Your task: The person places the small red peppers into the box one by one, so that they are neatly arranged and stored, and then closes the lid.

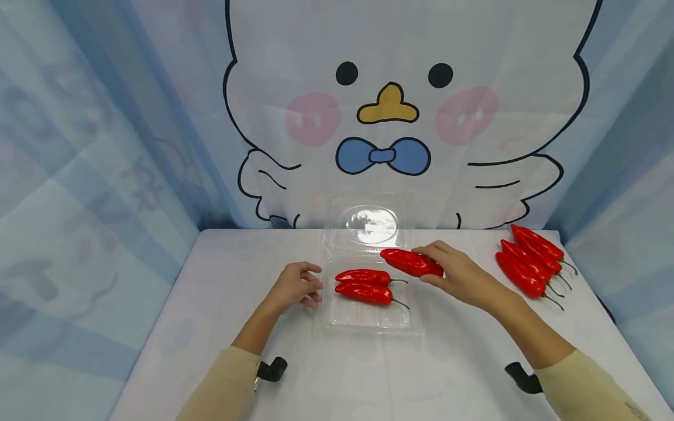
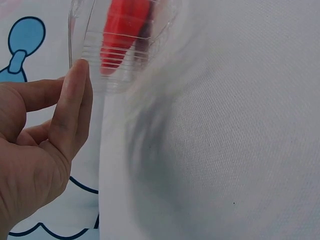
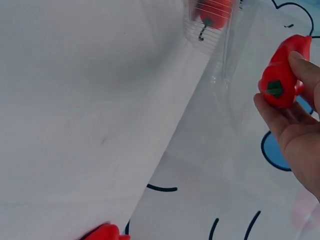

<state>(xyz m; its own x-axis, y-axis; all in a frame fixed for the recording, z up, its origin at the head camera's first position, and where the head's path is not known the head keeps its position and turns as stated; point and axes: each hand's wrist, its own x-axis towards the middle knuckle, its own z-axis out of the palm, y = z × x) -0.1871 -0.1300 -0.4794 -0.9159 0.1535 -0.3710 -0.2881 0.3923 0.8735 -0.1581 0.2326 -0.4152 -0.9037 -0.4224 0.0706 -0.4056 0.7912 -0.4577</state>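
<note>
My right hand (image 1: 457, 273) holds a red chili pepper (image 1: 412, 262) between thumb and fingers, above the right rear of a clear plastic box (image 1: 368, 325). The pepper's green stem end faces the camera in the right wrist view. Inside the box two more red chili peppers (image 1: 364, 293) lie side by side, stems to the right. My left hand (image 1: 298, 286) is by the box's left side with nothing in it. In the left wrist view its loosely extended fingertips (image 2: 78, 70) are right at the edge of the clear box (image 2: 92, 55).
Several red chili peppers (image 1: 526, 263) lie grouped at the table's right rear. The box's clear lid (image 1: 337, 234) stands raised at the back, in front of a curtain (image 1: 389, 193) with a cartoon print. Black wrist mounts (image 1: 272, 369) stick out below both hands.
</note>
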